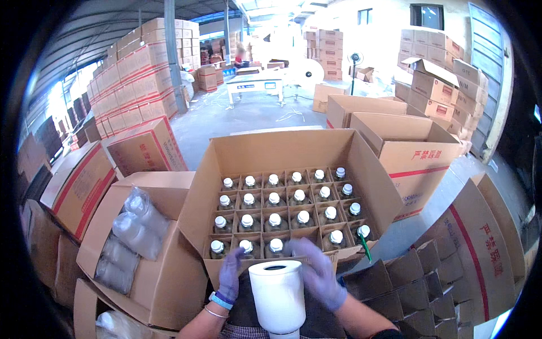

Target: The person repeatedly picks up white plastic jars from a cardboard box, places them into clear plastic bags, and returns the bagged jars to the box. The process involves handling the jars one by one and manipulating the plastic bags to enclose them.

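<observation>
The open carton (282,152) is showing matt, brown corrugated cardboard, and its inner dividers (285,210) are showing the same material. Inside the carton, the bottles (274,221) are appearing as clear glass, though plastic cannot be ruled out at this size, with smooth white caps. In front of the carton, the roll (278,296) is presenting a smooth, white, faintly glossy surface. Both hands, left hand (230,277) and right hand (319,277), are wearing thin, matt, pale purple gloves.
</observation>
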Available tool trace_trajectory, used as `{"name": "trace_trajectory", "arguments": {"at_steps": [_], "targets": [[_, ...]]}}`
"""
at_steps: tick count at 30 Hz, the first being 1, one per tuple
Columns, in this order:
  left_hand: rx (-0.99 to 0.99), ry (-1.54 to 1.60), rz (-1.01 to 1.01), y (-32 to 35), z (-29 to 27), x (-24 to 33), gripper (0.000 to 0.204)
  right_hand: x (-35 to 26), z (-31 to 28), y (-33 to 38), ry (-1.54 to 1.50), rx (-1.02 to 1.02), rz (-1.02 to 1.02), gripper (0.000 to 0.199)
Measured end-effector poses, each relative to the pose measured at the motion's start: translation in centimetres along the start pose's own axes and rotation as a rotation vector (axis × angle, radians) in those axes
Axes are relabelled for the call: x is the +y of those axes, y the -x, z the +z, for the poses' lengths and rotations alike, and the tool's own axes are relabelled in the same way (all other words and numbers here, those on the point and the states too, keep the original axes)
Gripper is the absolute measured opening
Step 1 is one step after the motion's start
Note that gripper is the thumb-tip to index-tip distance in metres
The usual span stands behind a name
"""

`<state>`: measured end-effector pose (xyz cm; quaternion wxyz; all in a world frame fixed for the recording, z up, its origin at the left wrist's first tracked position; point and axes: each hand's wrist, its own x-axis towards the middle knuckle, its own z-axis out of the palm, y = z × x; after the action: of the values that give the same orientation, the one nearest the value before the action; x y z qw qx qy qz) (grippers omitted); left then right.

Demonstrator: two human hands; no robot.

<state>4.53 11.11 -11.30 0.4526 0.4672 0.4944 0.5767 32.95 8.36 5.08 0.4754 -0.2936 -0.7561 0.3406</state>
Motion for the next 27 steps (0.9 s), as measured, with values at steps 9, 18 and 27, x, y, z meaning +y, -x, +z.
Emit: {"name": "trace_trajectory", "arguments": {"at_steps": [9, 18, 27], "targets": [[-0.465, -0.239, 0.036, -1.1, 1.4, -0.2, 0.031, -2.0, 0.2, -2.3, 0.005, -0.274, -0.113, 0.056], [-0.764, -0.266, -0.100, 11.4, 5.1, 9.3, 0.056, -13.8, -0.7, -2.8, 0.361, -0.895, -0.517, 0.061], [-0.364, -0.228, -0.077, 15.0, 5.0, 14.4, 0.072, -8.8, -2.6, 1.5, 0.246, -0.646, -0.029, 0.093]]}}
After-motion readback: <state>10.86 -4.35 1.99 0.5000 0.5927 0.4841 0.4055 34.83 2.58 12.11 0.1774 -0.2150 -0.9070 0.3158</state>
